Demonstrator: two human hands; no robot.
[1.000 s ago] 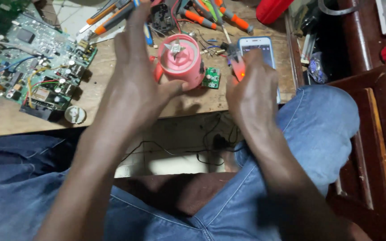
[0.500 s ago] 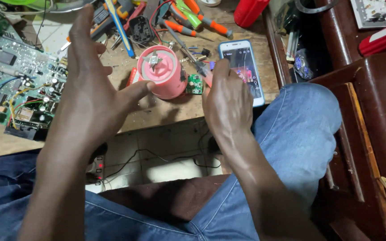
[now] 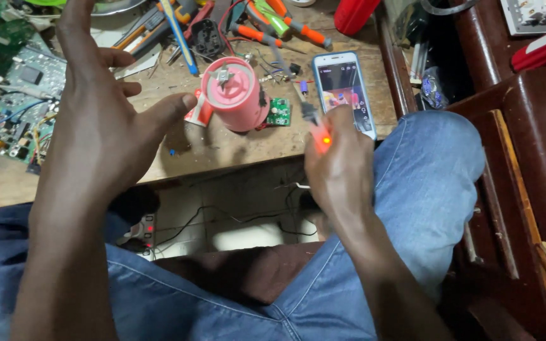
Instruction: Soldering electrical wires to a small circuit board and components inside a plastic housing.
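Observation:
My left hand (image 3: 105, 120) hovers open over the wooden bench (image 3: 235, 148), fingers spread, thumb tip close to a pink blender base (image 3: 235, 91) that stands upright with its blade on top. My right hand (image 3: 339, 167) grips an orange soldering iron (image 3: 316, 129) with a small lit lamp; its metal tip points toward a small green circuit board (image 3: 279, 112) beside the pink base. A smartphone (image 3: 344, 88) with a lit screen lies just beyond my right hand.
Large green circuit boards (image 3: 7, 95) lie at the bench's left. Screwdrivers (image 3: 285, 25) and other tools are scattered at the back, next to a red cylinder (image 3: 355, 14). A dark wooden cabinet (image 3: 532, 139) stands at the right. A power strip (image 3: 146, 230) and cables lie on the floor.
My left hand has let go of the pink base and opened, moving left. My right hand has drawn back toward the bench edge with the iron.

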